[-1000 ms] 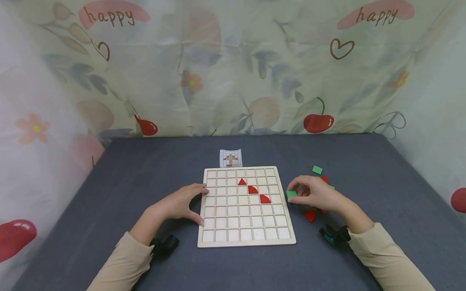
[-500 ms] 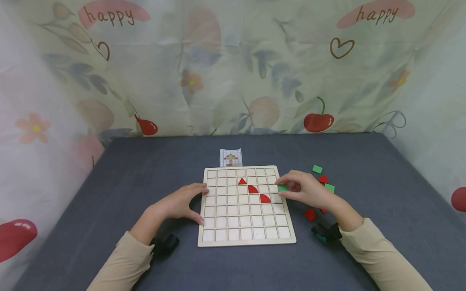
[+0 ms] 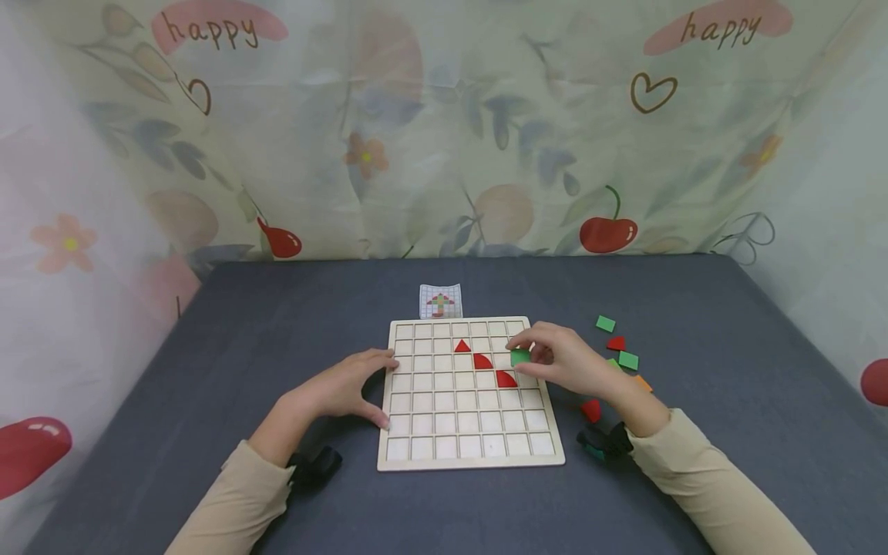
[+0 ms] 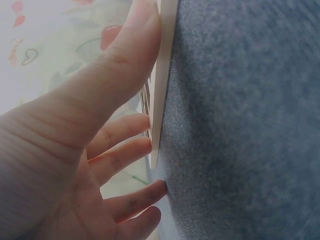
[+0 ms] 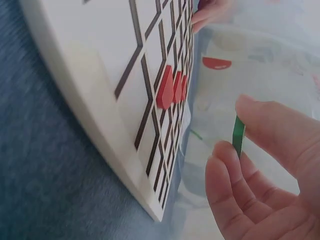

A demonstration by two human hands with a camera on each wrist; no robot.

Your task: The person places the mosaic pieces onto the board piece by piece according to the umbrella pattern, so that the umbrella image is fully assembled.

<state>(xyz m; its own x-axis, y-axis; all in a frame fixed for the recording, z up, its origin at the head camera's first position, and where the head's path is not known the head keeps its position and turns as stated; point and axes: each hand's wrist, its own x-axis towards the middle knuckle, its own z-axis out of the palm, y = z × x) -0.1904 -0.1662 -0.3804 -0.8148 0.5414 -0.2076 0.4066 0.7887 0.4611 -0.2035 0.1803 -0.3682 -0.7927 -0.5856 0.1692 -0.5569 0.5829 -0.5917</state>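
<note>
Hovering mid-frame over the board [image 3: 479, 423], a green tile [image 3: 519, 357] is pinched by the right hand [image 3: 570, 361]; the board is touched by the left hand's [image 3: 343, 388] spread fingers.

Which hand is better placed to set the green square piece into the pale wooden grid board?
Right hand, I'd judge: it pinches the green piece over the grid board, while the left hand rests against the board's left edge.

The left arm [image 3: 232, 489] and right arm [image 3: 714, 478] slant forward and inward, sleeved to near the wrists. The left hand [image 3: 343, 385] spreads its thumb [image 4: 115, 70] wide of its loosely extended fingers [image 4: 122, 157]. The right hand [image 3: 569, 361], turned inward, pinches between thumb and bent fingers [image 5: 222, 190].
</note>
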